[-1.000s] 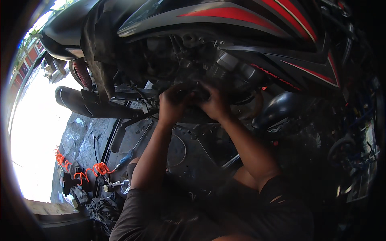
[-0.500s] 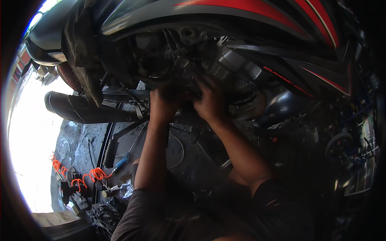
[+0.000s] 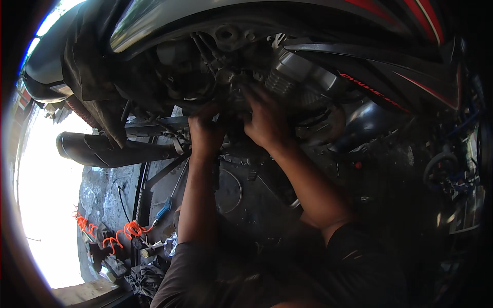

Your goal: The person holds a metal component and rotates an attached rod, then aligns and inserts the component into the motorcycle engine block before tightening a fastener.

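A motorcycle with dark bodywork [image 3: 169, 20] and red trim spans the upper view, its engine [image 3: 226, 77] exposed and dark. At the engine's lower side, my left hand [image 3: 205, 132] has its fingers curled around a dark part lost in shadow. To its right, my right hand [image 3: 267, 123] reaches up against the engine, fingers extended over a dark part and the thumb below it. What lies between the hands is too dark to name. Right of my right hand sits the finned cylinder [image 3: 292, 77].
The black muffler [image 3: 110, 150] juts out at left. Below it, a coiled orange air hose [image 3: 132, 229] with a blue end [image 3: 164, 208] lies on the dark floor by crumpled black material [image 3: 146, 280]. A shiny dark fender [image 3: 367, 123] is at right, with a small red object [image 3: 358, 165] below.
The view has shifted a little, so the motorcycle sits higher and further left. My hands are slightly further apart; both remain at the engine.
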A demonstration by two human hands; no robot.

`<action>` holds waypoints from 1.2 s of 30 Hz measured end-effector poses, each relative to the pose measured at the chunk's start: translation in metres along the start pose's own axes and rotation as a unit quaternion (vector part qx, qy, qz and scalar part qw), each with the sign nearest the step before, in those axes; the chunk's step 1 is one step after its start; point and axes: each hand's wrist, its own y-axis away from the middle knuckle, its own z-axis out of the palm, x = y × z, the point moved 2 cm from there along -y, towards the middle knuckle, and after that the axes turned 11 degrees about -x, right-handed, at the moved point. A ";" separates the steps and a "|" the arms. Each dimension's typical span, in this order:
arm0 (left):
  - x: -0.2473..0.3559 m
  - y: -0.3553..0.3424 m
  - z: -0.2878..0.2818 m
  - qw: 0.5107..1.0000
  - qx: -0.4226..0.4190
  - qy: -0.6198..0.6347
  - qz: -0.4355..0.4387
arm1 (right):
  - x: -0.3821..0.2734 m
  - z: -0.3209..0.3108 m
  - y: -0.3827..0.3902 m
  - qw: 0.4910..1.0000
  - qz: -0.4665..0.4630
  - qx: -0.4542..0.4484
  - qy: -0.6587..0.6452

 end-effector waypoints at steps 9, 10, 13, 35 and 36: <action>-0.006 -0.004 -0.001 0.998 -0.014 0.009 -0.052 | -0.006 -0.001 -0.005 0.998 0.050 -0.037 -0.027; -0.005 -0.005 -0.001 0.998 -0.014 0.007 -0.053 | -0.005 0.000 -0.005 0.998 0.049 -0.037 -0.028; -0.006 -0.009 0.000 0.998 -0.020 0.005 -0.057 | -0.007 0.003 -0.003 0.999 0.039 -0.016 -0.024; -0.044 0.030 0.034 0.975 0.176 -0.022 -0.134 | -0.006 0.007 -0.002 0.999 0.024 -0.017 -0.013; -0.058 0.026 0.036 0.968 0.133 0.086 -0.196 | -0.005 0.005 -0.002 1.000 0.025 -0.018 -0.002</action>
